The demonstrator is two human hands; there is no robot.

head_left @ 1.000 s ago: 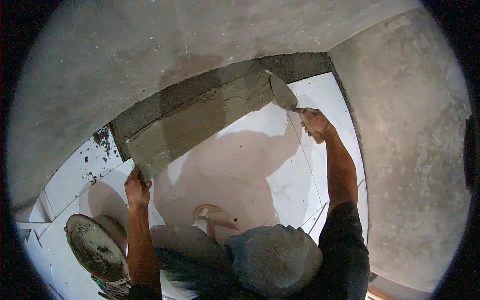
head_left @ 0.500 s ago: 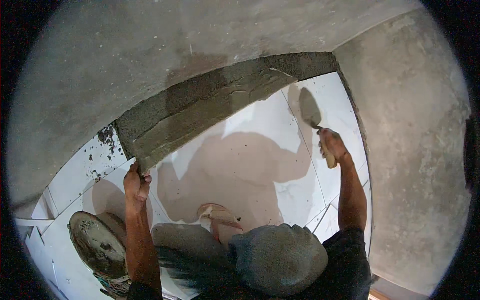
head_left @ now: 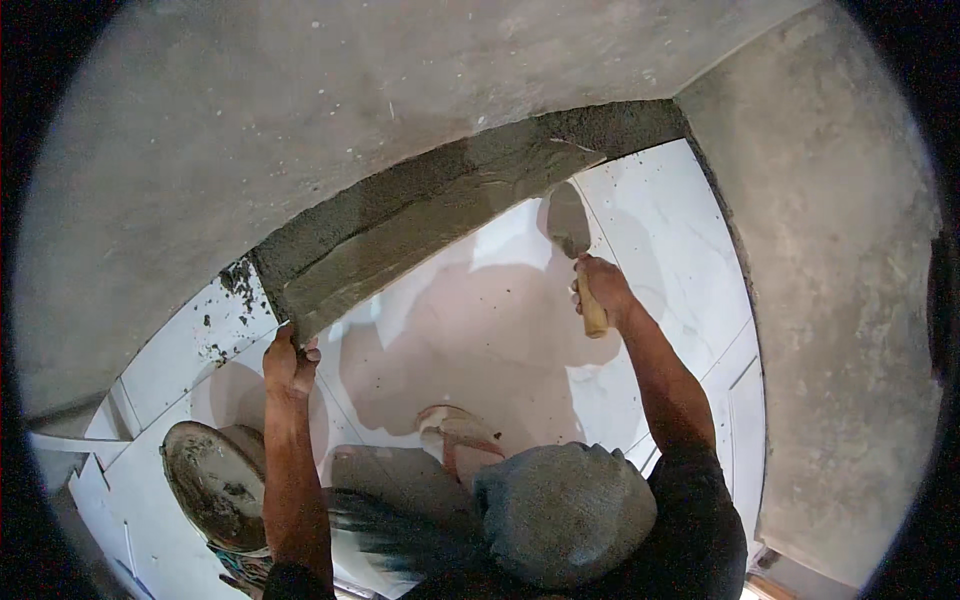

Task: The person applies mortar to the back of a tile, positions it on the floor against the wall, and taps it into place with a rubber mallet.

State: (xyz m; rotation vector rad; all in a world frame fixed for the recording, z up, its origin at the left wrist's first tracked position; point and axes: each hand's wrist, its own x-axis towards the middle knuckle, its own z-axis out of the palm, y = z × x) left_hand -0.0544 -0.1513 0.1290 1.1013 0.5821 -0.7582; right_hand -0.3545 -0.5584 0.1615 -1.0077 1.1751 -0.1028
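My left hand [head_left: 290, 368] is closed on the near left end of a long tile strip [head_left: 440, 240] whose upward face is coated with smooth wet mortar. The strip lies along a rough dark mortar bed [head_left: 330, 232] at the foot of the wall. In my right hand [head_left: 608, 290] is a trowel [head_left: 568, 222], gripped by its wooden handle. Its mortar-smeared blade points away from me, above the white tiles and just short of the strip's near edge, toward the right end. Fingers of both hands are partly hidden.
Bare grey walls rise ahead [head_left: 350, 90] and on the right [head_left: 840, 300]. White floor tiles [head_left: 670, 210] carry mortar crumbs at the left. A mortar-caked round container [head_left: 212, 485] stands beside my left forearm. A sandal [head_left: 460, 435] shows by my grey-clad knee [head_left: 565, 515].
My right hand has swung the trowel left, from over the right-hand tile toward the strip's edge. My left hand keeps its hold on the strip's end; the whole view has shifted slightly.
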